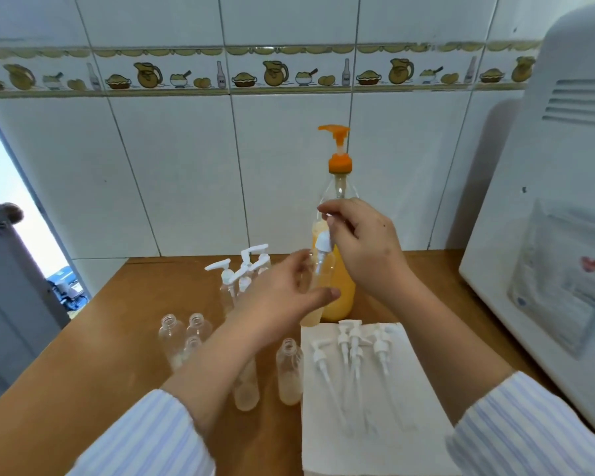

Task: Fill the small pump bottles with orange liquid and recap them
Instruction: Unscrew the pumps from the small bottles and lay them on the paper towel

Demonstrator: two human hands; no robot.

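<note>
Clear plastic, thin and light, makes up every small bottle on the wooden table (83, 355), so each will likely tip at a nudge and dent under a hard squeeze; the safest hold is low around the body. At nine o'clock stand open empty bottles (182, 334), with capped bottles (236, 280) behind them at about eleven. At the centre, the left hand (279, 297) curls fingers and thumb round a small bottle (318, 297) holding pale orange liquid, lifted in front of the big orange bottle (339, 269). The right hand (361, 249) pinches a white pump cap (323, 243) at the small bottle's mouth, its tube down inside; the cap looks stiff but slick if wet. Two part-filled bottles (289, 372) wait at six o'clock. A paper towel (392, 441) at five o'clock carries spare pumps (352, 348). A white appliance (547, 235) crowds three o'clock, so open room lies leftward.
</note>
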